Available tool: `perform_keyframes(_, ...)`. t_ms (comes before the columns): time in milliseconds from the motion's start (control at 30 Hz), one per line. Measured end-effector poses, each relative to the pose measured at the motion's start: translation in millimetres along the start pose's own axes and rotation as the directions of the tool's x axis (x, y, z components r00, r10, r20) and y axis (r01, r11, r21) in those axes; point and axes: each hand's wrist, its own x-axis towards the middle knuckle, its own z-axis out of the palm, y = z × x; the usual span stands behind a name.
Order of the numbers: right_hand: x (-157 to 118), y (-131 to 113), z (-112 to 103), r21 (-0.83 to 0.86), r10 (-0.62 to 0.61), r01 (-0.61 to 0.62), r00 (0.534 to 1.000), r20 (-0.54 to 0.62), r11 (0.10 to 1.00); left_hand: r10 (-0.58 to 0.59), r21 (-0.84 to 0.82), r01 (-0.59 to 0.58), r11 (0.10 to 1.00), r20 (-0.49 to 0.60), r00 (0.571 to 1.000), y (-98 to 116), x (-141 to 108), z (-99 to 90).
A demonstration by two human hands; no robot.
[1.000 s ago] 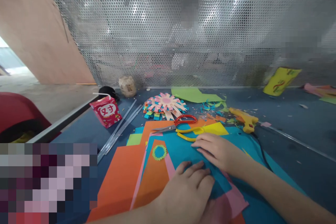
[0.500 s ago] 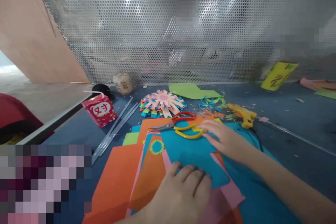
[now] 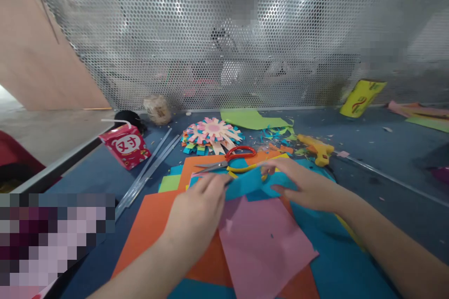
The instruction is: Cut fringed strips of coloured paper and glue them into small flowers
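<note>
Pinched in my left hand (image 3: 199, 208) is the left end of a blue sheet of paper (image 3: 247, 182), which is lifted and bent. My right hand (image 3: 301, 184) has its fingers curled over the sheet's other end, with the thumb below. Just behind the paper lie scissors (image 3: 213, 166) with one red and one yellow handle; the yellow one is partly hidden by the paper and my right fingers. Under my hands are a pink sheet (image 3: 263, 243), orange paper (image 3: 150, 224) and a larger blue sheet (image 3: 343, 252).
Layered paper rosettes (image 3: 212, 131) sit behind the scissors, near green paper (image 3: 252, 119) and scraps. A yellow glue gun (image 3: 317, 149) lies right, clear glue sticks (image 3: 150, 168) left. A red drink carton (image 3: 126, 145), a yellow packet (image 3: 363, 98) and a perforated metal panel (image 3: 210, 32) stand around.
The blue sheet has been lifted and bent, uncovering the pink sheet. My left hand has moved up and left onto it; my right hand has turned over its far end. The green ring is out of sight.
</note>
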Motion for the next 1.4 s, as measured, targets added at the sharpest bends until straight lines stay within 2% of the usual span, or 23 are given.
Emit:
perform_keyframes(67,-1,2,-2,-0.019,0.047,-0.048,0.999,-0.024,0.999,-0.154,0.010,0.154,0.988,0.024,0.988,-9,8,-2.8)
perform_keyframes(133,1,4,-2,-0.037,0.046,-0.046,0.999,-0.001,0.998,-0.221,0.023,0.220,0.975,0.048,0.974,-14,13,-4.5)
perform_keyframes(267,7,6,3,-0.057,-0.036,0.042,0.994,0.107,0.997,-0.195,0.031,0.194,0.981,0.068,0.978,-12,13,-5.3)
perform_keyframes(433,11,7,9,-0.040,-0.071,0.076,0.990,0.122,0.996,-0.180,0.039,0.179,0.983,0.030,0.983,-10,10,-3.5)
perform_keyframes(533,9,4,6,0.049,-0.061,0.055,0.988,0.142,0.997,-0.176,0.019,0.175,0.984,0.030,0.984,-11,10,-2.8)
perform_keyframes(600,5,-2,0,0.173,-0.066,0.028,0.974,0.218,0.984,-0.179,0.004,0.179,0.984,0.035,0.983,-11,10,-2.5)
perform_keyframes(667,0,-11,-8,0.345,-0.130,-0.013,0.913,0.387,0.938,-0.162,-0.009,0.162,0.987,0.018,0.987,-9,10,-2.6)
perform_keyframes(733,-5,-18,-17,0.493,-0.230,-0.093,0.800,0.554,0.865,-0.108,-0.060,0.107,0.992,-0.020,0.994,-7,9,-4.1)
perform_keyframes(767,-6,-19,-20,0.538,-0.261,-0.140,0.757,0.599,0.831,-0.066,-0.120,0.062,0.991,-0.025,0.998,-6,8,-5.6)
perform_keyframes(800,-7,-20,-22,0.566,-0.268,-0.181,0.740,0.617,0.804,-0.020,-0.208,0.017,0.978,-0.017,1.000,-6,7,-7.5)
perform_keyframes(867,-7,-16,-25,0.603,-0.230,-0.234,0.774,0.590,0.762,0.061,-0.468,-0.034,0.883,0.042,0.997,-5,5,-11.5)
perform_keyframes(933,-7,-8,-25,0.641,-0.168,-0.256,0.835,0.523,0.723,0.108,-0.730,0.014,0.683,0.120,0.987,-6,4,-13.7)
perform_keyframes(1000,-8,1,-25,0.688,-0.104,-0.263,0.890,0.443,0.677,0.116,-0.853,0.094,0.514,0.178,0.977,-7,3,-12.8)
perform_keyframes(1033,-8,4,-24,0.712,-0.068,-0.261,0.915,0.398,0.652,0.124,-0.859,0.112,0.500,0.198,0.972,-6,3,-11.1)
perform_keyframes(1100,-8,7,-22,0.754,0.014,-0.246,0.954,0.299,0.610,0.160,-0.808,0.093,0.581,0.226,0.961,-2,2,-6.7)
perform_keyframes(1133,-7,7,-20,0.768,0.056,-0.234,0.966,0.252,0.596,0.181,-0.779,0.079,0.622,0.241,0.953,1,1,-4.3)
perform_keyframes(1200,-3,5,-13,0.779,0.128,-0.214,0.977,0.171,0.589,0.182,-0.758,0.104,0.644,0.284,0.941,10,-1,-0.1)
perform_keyframes(1300,6,-2,1,0.756,0.195,-0.196,0.976,0.092,0.624,0.018,-0.743,0.271,0.612,0.355,0.935,21,-2,4.3)
perform_keyframes(1400,12,-8,14,0.723,0.190,-0.178,0.980,0.066,0.668,-0.166,-0.682,0.422,0.598,0.409,0.897,25,0,7.3)
